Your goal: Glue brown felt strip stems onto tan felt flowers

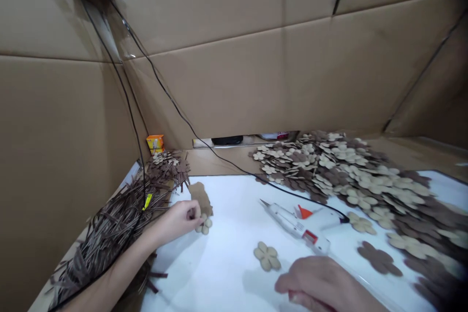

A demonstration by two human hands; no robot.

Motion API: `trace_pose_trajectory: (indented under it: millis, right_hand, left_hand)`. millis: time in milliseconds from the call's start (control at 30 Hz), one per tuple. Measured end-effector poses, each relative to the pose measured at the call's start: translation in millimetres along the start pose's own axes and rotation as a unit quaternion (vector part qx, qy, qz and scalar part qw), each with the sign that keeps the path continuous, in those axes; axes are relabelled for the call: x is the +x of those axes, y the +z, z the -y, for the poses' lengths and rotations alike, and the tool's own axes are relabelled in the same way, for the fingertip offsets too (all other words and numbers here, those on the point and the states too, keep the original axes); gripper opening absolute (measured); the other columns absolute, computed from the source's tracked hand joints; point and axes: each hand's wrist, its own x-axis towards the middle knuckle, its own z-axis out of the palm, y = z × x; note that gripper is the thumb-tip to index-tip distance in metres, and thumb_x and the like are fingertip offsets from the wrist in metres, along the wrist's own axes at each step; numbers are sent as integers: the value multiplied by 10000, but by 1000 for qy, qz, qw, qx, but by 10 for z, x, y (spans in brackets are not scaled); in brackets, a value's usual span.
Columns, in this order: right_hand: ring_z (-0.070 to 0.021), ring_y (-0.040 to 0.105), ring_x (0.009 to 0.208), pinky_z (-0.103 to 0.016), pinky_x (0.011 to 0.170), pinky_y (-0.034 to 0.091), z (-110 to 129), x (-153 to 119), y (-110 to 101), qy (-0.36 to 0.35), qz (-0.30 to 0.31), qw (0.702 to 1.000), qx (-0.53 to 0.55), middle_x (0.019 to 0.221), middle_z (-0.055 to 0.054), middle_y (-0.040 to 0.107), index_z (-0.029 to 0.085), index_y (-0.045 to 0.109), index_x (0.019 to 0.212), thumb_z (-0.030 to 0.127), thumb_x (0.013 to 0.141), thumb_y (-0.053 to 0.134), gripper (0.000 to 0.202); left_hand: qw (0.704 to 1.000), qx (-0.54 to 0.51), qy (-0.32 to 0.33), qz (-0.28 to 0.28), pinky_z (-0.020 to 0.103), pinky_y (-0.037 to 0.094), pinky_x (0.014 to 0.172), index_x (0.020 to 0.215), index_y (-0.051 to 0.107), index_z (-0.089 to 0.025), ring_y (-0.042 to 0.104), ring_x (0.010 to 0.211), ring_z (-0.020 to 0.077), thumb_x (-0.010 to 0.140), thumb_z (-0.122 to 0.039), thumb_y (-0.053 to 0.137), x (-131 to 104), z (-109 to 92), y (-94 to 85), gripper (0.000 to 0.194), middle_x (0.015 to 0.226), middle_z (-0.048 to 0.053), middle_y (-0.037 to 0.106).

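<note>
My left hand (185, 218) is closed at a small beige flower (205, 224), beside a torn brown piece (201, 198) on the white board; what its fingers pinch, if anything, is too small to make out. Low on the right, my right hand (316, 280) has its fingers curled together, their tips partly hidden. A beige flower (267, 256) lies flat just up and left of it. Beyond that hand rests a white glue gun (292, 222) with a red trigger and a black cord.
Brown strips (113, 224) are heaped at the left, near an orange box (155, 143). Beige and brown flowers (351, 170) pile up at the right. Cardboard walls (234, 87) surround the board, and a black cable (175, 106) hangs across.
</note>
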Motion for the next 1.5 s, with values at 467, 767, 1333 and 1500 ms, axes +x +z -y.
trace_pose_trajectory:
  millis: [467, 767, 1333, 1500]
  right_hand:
    - [-157, 619, 544, -247, 493, 512, -340, -569, -573, 180, -285, 941, 13, 732, -20, 661, 330, 632, 790, 381, 854, 482, 171]
    - [-260, 481, 1112, -421, 911, 429, -1072, -783, -587, 230, -18, 951, -207, 1209, -108, 511, 240, 516, 1179, 317, 874, 394, 337]
    - [-202, 437, 1158, -360, 966, 361, -1474, -177, -538, 181, 28, 969, -166, 1264, -85, 467, 225, 472, 1228, -5, 656, 375, 624]
    - [-203, 500, 1105, -303, 930, 397, -1785, 179, -657, 183, 74, 966, -168, 1227, -98, 515, 200, 492, 1231, 27, 668, 441, 591]
  left_hand:
    - [998, 40, -25, 37, 229, 329, 616, 905, 577, -247, 527, 705, 154, 772, -319, 548, -227, -222, 290, 155, 751, -19, 579]
    - [991, 127, 36, 7, 294, 358, 774, 1117, 499, -266, 515, 935, 214, 840, -310, 460, -304, -361, 322, 283, 999, 44, 581]
    - [969, 225, 86, -57, 371, 393, 779, 862, 575, -210, 529, 858, 222, 868, -268, 409, -200, -354, 391, 176, 861, 39, 605]
    - [940, 230, 182, -174, 301, 426, 688, 830, 581, -213, 560, 730, 176, 860, -249, 436, -220, -247, 410, 152, 753, 10, 618]
